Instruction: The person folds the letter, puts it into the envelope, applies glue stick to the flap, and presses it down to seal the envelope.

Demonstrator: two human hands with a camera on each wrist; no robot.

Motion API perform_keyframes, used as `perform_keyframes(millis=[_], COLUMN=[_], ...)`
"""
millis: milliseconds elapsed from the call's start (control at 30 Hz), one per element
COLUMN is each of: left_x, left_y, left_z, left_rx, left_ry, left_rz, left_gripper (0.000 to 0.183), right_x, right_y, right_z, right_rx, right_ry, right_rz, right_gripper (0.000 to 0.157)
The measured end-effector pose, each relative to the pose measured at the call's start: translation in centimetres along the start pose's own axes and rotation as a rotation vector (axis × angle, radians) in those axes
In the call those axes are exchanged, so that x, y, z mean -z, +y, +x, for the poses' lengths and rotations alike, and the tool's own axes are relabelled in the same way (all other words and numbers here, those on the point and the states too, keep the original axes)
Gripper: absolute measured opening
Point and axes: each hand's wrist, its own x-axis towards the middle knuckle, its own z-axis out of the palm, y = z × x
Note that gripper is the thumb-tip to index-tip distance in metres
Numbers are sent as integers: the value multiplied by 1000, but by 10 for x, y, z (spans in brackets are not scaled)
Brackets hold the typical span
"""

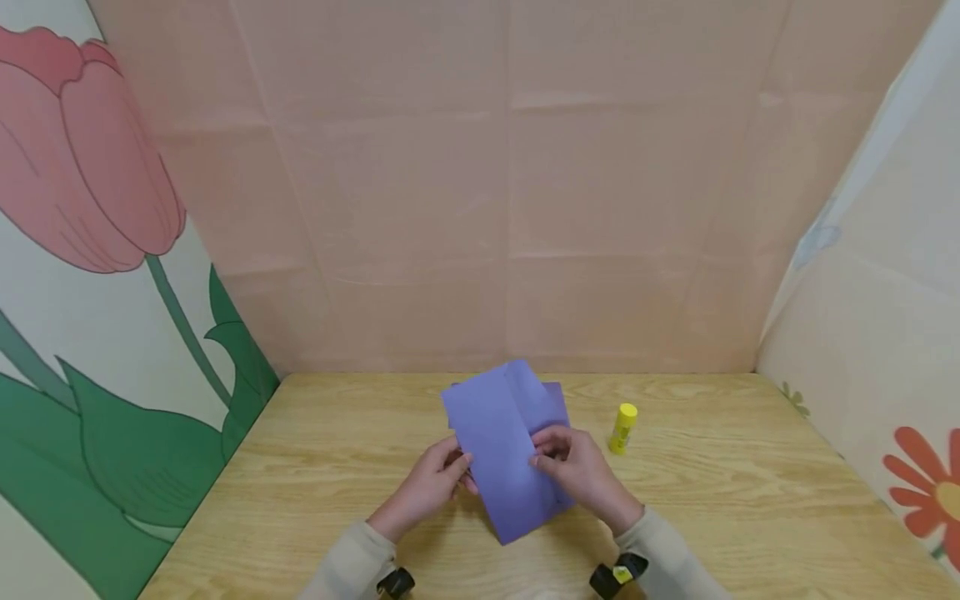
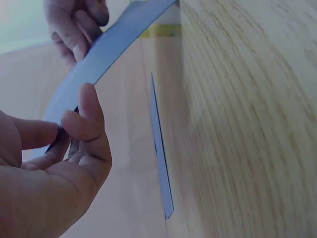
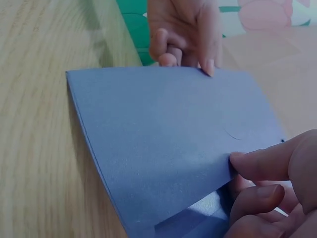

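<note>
Both hands hold a folded sheet of purple paper [image 1: 491,454], tilted and raised off the table. My left hand [image 1: 429,485] pinches its left edge, thumb on the near face. On the right edge, my right hand [image 1: 583,473] pinches a layer between thumb and fingers. The right wrist view shows the paper [image 3: 158,124] with a doubled edge and a gap between layers near the right fingers. Another purple piece [image 2: 161,153] lies on the table beyond, seen nearly edge-on in the left wrist view and mostly hidden in the head view.
A yellow glue stick [image 1: 623,428] stands on the wooden table [image 1: 330,467], right of the paper and beyond the right hand. A pinkish sheet [image 1: 420,183] hangs behind the table. Flower-printed panels flank it on both sides.
</note>
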Motion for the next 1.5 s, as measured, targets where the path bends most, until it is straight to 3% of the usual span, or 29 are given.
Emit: perform_keyframes(millis=[133,233,333,433,567,667,900,1000,1133,1333,1500], left_x=[5,12,20,26,29,28,16,10,3,-5,-7], left_y=[-1,-1,-3,-7,-11,-11,-4,0,5,4,4], left_z=[-3,-4,-4,-4,-6,-7,-14,-18,-24,-29,-30], left_rx=[60,91,93,101,82,27,-122,-151,-101,-12,-17], left_ry=[19,106,198,223,166,107,-163,-229,-249,-243,-231], left_rz=[-67,-103,-54,43,222,343,525,654,774,860,929], left_gripper=[25,29,32,33,27,20,24,30,36,46,54], right_x=[4,8,12,14,12,9,0,-3,-4,-3,-3], right_y=[2,6,10,13,16,17,21,23,24,23,22], right_z=[0,-1,-1,-2,-3,-3,-3,-1,0,-1,-3], right_rx=[45,77,126,173,204,227,275,300,294,245,294], right_ry=[-25,-63,-112,-160,-216,-245,-255,-217,-220,-281,-287], right_rz=[11,-20,-88,-185,-314,-360,-397,-432,-446,-442,-493], right_gripper=[15,14,16,18,20,21,20,18,17,19,19])
